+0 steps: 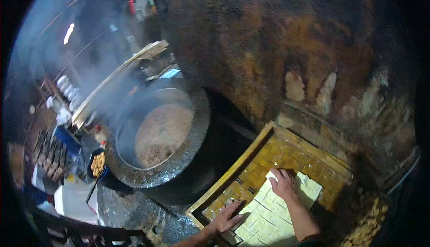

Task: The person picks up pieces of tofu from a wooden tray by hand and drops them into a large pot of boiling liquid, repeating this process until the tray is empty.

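Pale, cream-coloured blocks, cut into squares and set edge to edge, lie on a woven tray with a wooden frame. My left hand rests at the left edge of the blocks, its fingers spread over the tray's woven surface. Farther up and to the right, my right hand touches the upper blocks, fingers apart and pointing toward the top of the tray. Neither hand has anything in its grip. My forearms hide some blocks near the bottom of the view.
A large round vat of steaming brownish liquid stands left of the tray. Beyond its left rim are a dark bucket of yellowish pieces and a white container. A long board slants behind it. Small brown pieces lie at lower right.
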The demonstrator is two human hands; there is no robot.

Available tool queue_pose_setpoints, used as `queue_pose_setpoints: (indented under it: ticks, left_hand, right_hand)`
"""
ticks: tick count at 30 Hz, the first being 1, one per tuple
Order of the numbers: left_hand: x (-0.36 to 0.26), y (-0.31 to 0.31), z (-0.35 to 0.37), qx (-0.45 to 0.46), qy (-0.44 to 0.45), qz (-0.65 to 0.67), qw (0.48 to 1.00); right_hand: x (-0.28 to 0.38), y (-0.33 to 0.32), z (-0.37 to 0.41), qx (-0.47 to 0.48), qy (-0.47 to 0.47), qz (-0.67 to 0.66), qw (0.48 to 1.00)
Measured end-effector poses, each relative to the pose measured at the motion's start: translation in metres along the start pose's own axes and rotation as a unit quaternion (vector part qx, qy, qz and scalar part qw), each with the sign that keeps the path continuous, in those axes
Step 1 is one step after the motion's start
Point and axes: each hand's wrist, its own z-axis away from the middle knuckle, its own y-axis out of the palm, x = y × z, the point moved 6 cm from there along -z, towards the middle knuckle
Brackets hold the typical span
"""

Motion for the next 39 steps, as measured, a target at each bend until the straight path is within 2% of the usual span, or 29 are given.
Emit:
queue_pose_setpoints:
  ticks: [2,3,5,6,7,9,11,13,14,17,18,19,22,24,25,27,29,31,32,33,34,37,39]
  left_hand:
    - [-0.002,-0.001,0.005,-0.02,-0.007,0.012,1.0]
    - [-0.003,0.0,0.007,-0.007,-0.017,0.015,1.0]
    - [-0.007,-0.005,0.009,0.027,-0.017,0.042,0.999]
    - [-0.005,-0.007,0.012,0.023,-0.02,0.033,0.999]
    - [0.0,-0.005,0.015,0.019,-0.022,0.025,0.999]
    - [0.013,-0.001,0.018,0.006,-0.01,0.043,0.999]
    - [0.012,-0.001,0.019,-0.007,0.005,0.063,0.998]
    - [0.002,-0.009,0.024,0.012,-0.035,0.075,0.996]
    - [-0.006,-0.018,0.024,0.006,-0.036,0.073,0.997]
    - [-0.024,-0.023,0.026,0.031,-0.024,0.12,0.992]
    - [-0.014,-0.018,0.026,0.028,-0.056,0.108,0.992]
    - [-0.01,-0.017,0.025,0.026,-0.086,0.093,0.992]
    - [-0.003,-0.017,0.021,0.006,-0.083,0.103,0.991]
    - [0.006,-0.014,0.015,-0.009,-0.079,0.161,0.984]
    - [0.01,-0.013,0.014,-0.023,-0.088,0.167,0.982]
    - [0.022,-0.009,0.009,-0.047,-0.116,0.138,0.982]
    - [0.026,-0.007,0.008,-0.065,-0.109,0.176,0.976]
    - [0.026,-0.006,0.009,-0.079,-0.117,0.216,0.966]
    - [0.021,-0.011,0.011,-0.082,-0.12,0.189,0.971]
    - [0.021,-0.008,0.009,-0.093,-0.105,0.267,0.953]
    - [0.007,-0.012,0.01,-0.108,-0.118,0.287,0.944]
    - [-0.022,-0.018,0.009,-0.13,-0.14,0.318,0.929]
    - [-0.03,-0.014,0.002,-0.142,-0.149,0.328,0.922]
  right_hand:
    - [0.013,-0.007,-0.002,0.087,0.007,0.02,0.996]
    - [0.02,-0.013,-0.004,0.087,-0.008,0.02,0.996]
    - [0.014,-0.018,-0.003,0.115,0.063,0.076,0.988]
    - [-0.002,-0.006,-0.001,0.044,0.015,0.098,0.994]
    - [0.008,-0.016,-0.009,0.041,0.007,0.098,0.994]
    - [0.021,-0.021,-0.009,0.173,0.011,0.103,0.979]
    - [0.001,-0.016,-0.024,0.16,-0.034,0.105,0.981]
    - [-0.014,-0.015,-0.041,0.155,-0.018,-0.067,0.985]
    - [-0.024,-0.009,-0.041,0.19,0.051,-0.172,0.965]
    - [-0.001,-0.018,-0.021,0.195,-0.004,-0.129,0.972]
    - [0.013,-0.018,-0.009,0.172,-0.027,0.088,0.981]
    - [0.002,-0.001,0.0,0.158,0.029,0.012,0.987]
    - [-0.016,0.026,0.013,0.168,0.054,-0.018,0.984]
    - [-0.012,0.028,0.027,0.098,-0.001,-0.049,0.994]
    - [-0.005,0.021,0.031,0.099,0.007,-0.044,0.994]
    - [0.02,-0.001,0.033,0.072,-0.019,-0.124,0.989]
    - [0.041,-0.014,0.043,0.023,-0.064,-0.021,0.997]
    - [0.057,-0.017,0.053,0.085,-0.027,0.104,0.991]
    - [0.055,-0.014,0.059,0.085,-0.015,0.108,0.99]
    - [0.051,-0.007,0.063,0.092,-0.01,0.139,0.986]
    - [0.047,-0.001,0.065,0.099,-0.009,0.168,0.981]
    - [0.036,0.006,0.053,0.142,-0.014,0.164,0.976]
    - [0.007,0.004,0.021,0.187,-0.001,0.01,0.982]
